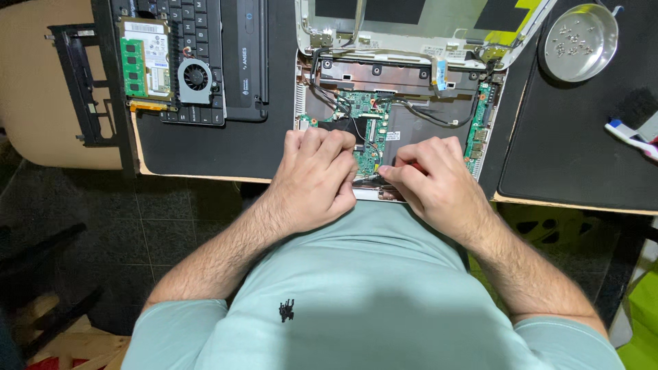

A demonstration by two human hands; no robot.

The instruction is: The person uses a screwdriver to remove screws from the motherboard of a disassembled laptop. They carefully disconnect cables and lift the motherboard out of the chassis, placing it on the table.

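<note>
An opened laptop base lies on a black mat, its green circuit board and black cables exposed. My left hand rests curled on the near left part of the base, covering part of the board. My right hand is closed around a red-handled screwdriver. Its thin metal tip points left at the near edge of the board, between the two hands. The detached lid lies just behind the base.
A metal bowl with several small screws sits at the back right. At the back left lie a keyboard, a fan, a green memory module and a black plastic frame. A blue-and-white tool lies at the right edge.
</note>
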